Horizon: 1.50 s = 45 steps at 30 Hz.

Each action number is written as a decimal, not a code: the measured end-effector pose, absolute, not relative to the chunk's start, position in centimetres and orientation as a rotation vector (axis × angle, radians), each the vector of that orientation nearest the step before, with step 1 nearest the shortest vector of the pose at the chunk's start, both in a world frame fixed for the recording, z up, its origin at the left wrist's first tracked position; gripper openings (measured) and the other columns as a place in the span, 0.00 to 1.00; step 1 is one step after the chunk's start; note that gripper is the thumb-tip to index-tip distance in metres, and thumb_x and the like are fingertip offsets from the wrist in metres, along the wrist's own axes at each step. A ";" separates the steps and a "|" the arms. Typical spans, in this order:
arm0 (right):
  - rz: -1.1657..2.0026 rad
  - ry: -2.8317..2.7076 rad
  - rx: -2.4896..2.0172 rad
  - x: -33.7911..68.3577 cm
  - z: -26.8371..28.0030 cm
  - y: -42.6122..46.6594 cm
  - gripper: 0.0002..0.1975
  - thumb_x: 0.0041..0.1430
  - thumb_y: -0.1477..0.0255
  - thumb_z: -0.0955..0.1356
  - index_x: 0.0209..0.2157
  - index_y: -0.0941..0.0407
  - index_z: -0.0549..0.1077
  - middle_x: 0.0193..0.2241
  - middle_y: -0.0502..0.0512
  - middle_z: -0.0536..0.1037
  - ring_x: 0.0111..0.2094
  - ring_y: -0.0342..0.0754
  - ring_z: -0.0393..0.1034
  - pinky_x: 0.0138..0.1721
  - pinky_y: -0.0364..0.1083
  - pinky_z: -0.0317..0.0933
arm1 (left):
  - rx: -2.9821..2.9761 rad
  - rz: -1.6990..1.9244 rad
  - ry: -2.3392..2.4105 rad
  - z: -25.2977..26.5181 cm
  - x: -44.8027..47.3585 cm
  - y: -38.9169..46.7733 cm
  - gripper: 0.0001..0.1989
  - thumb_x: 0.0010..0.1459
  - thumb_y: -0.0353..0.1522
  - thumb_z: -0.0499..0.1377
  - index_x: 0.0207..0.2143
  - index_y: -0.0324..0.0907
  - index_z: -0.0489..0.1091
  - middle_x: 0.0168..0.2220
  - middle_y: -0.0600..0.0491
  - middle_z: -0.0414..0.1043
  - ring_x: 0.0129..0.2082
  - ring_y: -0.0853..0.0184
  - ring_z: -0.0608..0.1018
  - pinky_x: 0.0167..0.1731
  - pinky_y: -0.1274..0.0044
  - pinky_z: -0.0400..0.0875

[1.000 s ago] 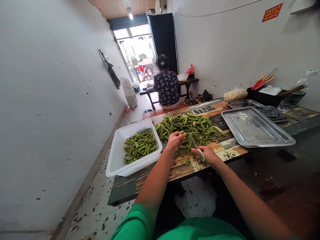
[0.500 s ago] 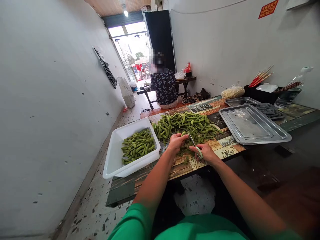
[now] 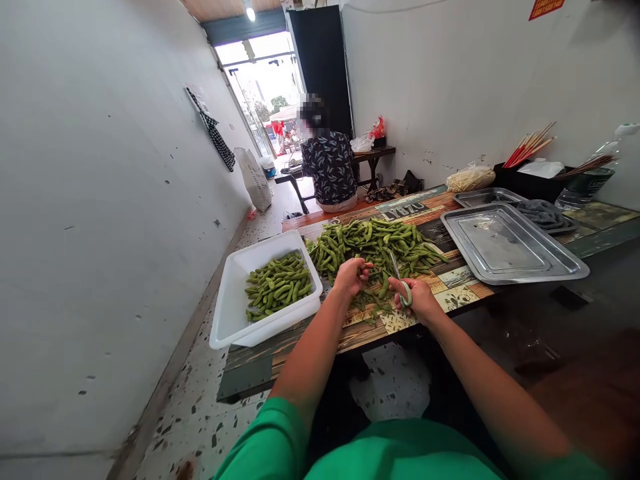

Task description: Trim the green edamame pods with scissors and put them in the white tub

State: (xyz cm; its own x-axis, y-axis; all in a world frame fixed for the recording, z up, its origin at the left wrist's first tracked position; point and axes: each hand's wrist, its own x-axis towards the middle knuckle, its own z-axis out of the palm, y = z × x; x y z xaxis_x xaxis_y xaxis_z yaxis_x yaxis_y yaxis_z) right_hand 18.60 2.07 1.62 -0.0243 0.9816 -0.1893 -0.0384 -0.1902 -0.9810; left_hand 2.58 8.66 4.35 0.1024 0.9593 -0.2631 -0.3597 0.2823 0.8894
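Observation:
My left hand (image 3: 353, 277) is closed in a pinch at the near edge of a pile of green edamame pods (image 3: 373, 240). What its fingertips hold is too small to make out. My right hand (image 3: 419, 300) grips scissors (image 3: 406, 294) by their pale green handles, with the blades pointing up and away toward the pile. A gap separates the blades from my left fingers. Between the hands, a single pod (image 3: 384, 287) and small green scraps (image 3: 369, 310) show on the patterned table (image 3: 453, 293). Left of the pile, a white plastic bin (image 3: 226, 300) holds many pods.
Metal trays (image 3: 515, 243) lie on the right, one with a dark cloth (image 3: 540, 212). Behind them stand a black box (image 3: 530, 183) with skewers, a bag of pale sticks (image 3: 470, 179) and a clear bottle (image 3: 590, 183). A person (image 3: 330, 167) sits farther back, facing away.
My hands have moved apart. The scissors have drawn back to the right, away from my left fingers, and the pod seen at those fingertips no longer shows there. The view has shifted slightly.

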 end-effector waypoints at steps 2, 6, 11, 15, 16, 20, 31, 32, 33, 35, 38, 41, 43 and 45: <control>1.376 -1.030 -1.300 18.7 1.6 2.1 0.25 0.42 0.47 0.71 0.26 0.56 0.69 0.15 0.49 0.69 0.14 0.42 0.62 0.10 0.40 0.47 | 0.938 1.098 1.146 4.1 2.6 8.5 0.11 0.46 0.31 0.63 0.21 0.39 0.62 0.20 0.55 0.64 0.16 0.78 0.60 0.16 0.83 0.48; 1.366 -1.020 -1.281 18.9 1.5 2.1 0.24 0.42 0.48 0.72 0.26 0.56 0.67 0.15 0.49 0.69 0.14 0.41 0.61 0.10 0.39 0.47 | 1.654 0.941 1.507 3.4 3.7 7.5 0.15 0.38 0.37 0.69 0.18 0.40 0.67 0.17 0.56 0.62 0.21 0.71 0.65 0.20 0.81 0.53; 1.406 -1.008 -1.243 19.0 1.1 2.2 0.23 0.42 0.51 0.73 0.25 0.57 0.68 0.15 0.48 0.69 0.13 0.40 0.62 0.09 0.38 0.47 | 1.968 0.744 1.608 3.4 4.5 7.0 0.11 0.40 0.35 0.67 0.18 0.41 0.69 0.19 0.54 0.65 0.23 0.69 0.68 0.24 0.79 0.56; 1.429 -1.148 -1.265 18.9 1.2 2.0 0.22 0.44 0.53 0.73 0.25 0.57 0.68 0.15 0.47 0.70 0.14 0.41 0.64 0.10 0.38 0.49 | 1.730 0.957 1.567 3.5 3.4 8.0 0.09 0.47 0.35 0.61 0.19 0.39 0.70 0.16 0.57 0.60 0.20 0.73 0.62 0.22 0.80 0.53; 1.435 -1.196 -1.279 18.9 1.3 2.0 0.22 0.43 0.53 0.74 0.25 0.57 0.69 0.15 0.47 0.70 0.14 0.41 0.64 0.10 0.38 0.49 | 1.635 1.009 1.532 3.5 3.1 8.3 0.11 0.48 0.36 0.60 0.19 0.38 0.69 0.15 0.58 0.58 0.19 0.74 0.61 0.21 0.80 0.52; 1.507 -1.281 -1.311 18.9 1.5 1.9 0.21 0.42 0.54 0.74 0.24 0.56 0.68 0.15 0.46 0.69 0.14 0.40 0.63 0.09 0.38 0.48 | 1.307 1.102 1.385 3.6 2.5 8.9 0.13 0.50 0.38 0.59 0.21 0.38 0.69 0.14 0.60 0.53 0.17 0.76 0.57 0.18 0.81 0.48; 1.475 -1.268 -1.360 18.8 2.2 1.9 0.21 0.43 0.53 0.73 0.23 0.57 0.68 0.13 0.46 0.69 0.11 0.39 0.61 0.09 0.38 0.45 | 1.280 0.909 1.256 3.2 2.4 8.5 0.13 0.46 0.35 0.62 0.17 0.38 0.65 0.12 0.59 0.52 0.14 0.78 0.53 0.15 0.80 0.40; 1.478 -1.265 -1.361 18.8 2.2 1.9 0.21 0.43 0.53 0.73 0.23 0.57 0.68 0.13 0.46 0.69 0.11 0.39 0.61 0.09 0.38 0.45 | 1.292 0.897 1.254 3.3 2.4 8.4 0.13 0.47 0.35 0.62 0.16 0.39 0.64 0.11 0.60 0.52 0.13 0.78 0.52 0.15 0.79 0.39; 1.481 -1.263 -1.364 18.8 2.2 1.9 0.22 0.43 0.53 0.73 0.23 0.57 0.68 0.13 0.46 0.69 0.11 0.39 0.61 0.09 0.38 0.45 | 1.300 0.881 1.246 3.4 2.3 8.4 0.14 0.47 0.36 0.61 0.16 0.39 0.64 0.11 0.60 0.51 0.13 0.78 0.51 0.14 0.79 0.39; 1.476 -1.267 -1.358 18.8 2.1 1.9 0.22 0.42 0.52 0.73 0.22 0.57 0.68 0.12 0.46 0.68 0.10 0.38 0.59 0.10 0.38 0.46 | 1.302 0.830 1.211 3.7 2.2 8.3 0.14 0.49 0.37 0.61 0.17 0.39 0.64 0.11 0.61 0.49 0.11 0.78 0.50 0.14 0.79 0.38; 1.422 -1.294 -1.328 18.9 2.0 1.9 0.23 0.43 0.53 0.73 0.19 0.57 0.67 0.10 0.45 0.66 0.10 0.38 0.58 0.12 0.38 0.50 | 1.264 0.758 1.146 4.2 1.8 8.3 0.14 0.49 0.39 0.63 0.20 0.39 0.67 0.12 0.60 0.52 0.11 0.79 0.51 0.13 0.79 0.39; 1.445 -1.274 -1.308 18.8 1.9 1.9 0.22 0.43 0.53 0.74 0.20 0.57 0.67 0.11 0.45 0.66 0.11 0.38 0.59 0.12 0.39 0.52 | 1.174 0.787 1.109 4.5 1.5 8.3 0.15 0.47 0.41 0.65 0.23 0.37 0.70 0.13 0.60 0.54 0.11 0.79 0.52 0.13 0.80 0.41; 1.479 -1.241 -1.322 18.9 1.9 1.9 0.22 0.43 0.52 0.74 0.23 0.57 0.68 0.12 0.46 0.67 0.11 0.39 0.60 0.10 0.38 0.49 | 1.103 0.841 1.083 4.6 1.4 8.3 0.16 0.47 0.41 0.67 0.25 0.36 0.70 0.14 0.60 0.55 0.11 0.80 0.53 0.13 0.81 0.42; 1.500 -1.213 -1.326 18.9 2.0 2.1 0.23 0.43 0.51 0.73 0.25 0.57 0.69 0.15 0.48 0.70 0.12 0.40 0.62 0.08 0.38 0.49 | 1.044 0.866 1.047 4.7 1.4 8.3 0.17 0.46 0.41 0.68 0.25 0.36 0.69 0.15 0.60 0.55 0.12 0.81 0.53 0.13 0.82 0.43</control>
State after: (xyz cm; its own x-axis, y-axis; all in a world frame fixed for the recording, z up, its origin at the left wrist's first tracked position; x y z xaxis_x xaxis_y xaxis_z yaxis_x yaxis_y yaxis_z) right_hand 18.91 2.06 2.02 -0.1519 0.9578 -0.2439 0.0380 -0.2409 -0.9698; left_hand 1.42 8.30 4.69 0.2816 0.9256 -0.2531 -0.0754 0.2843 0.9558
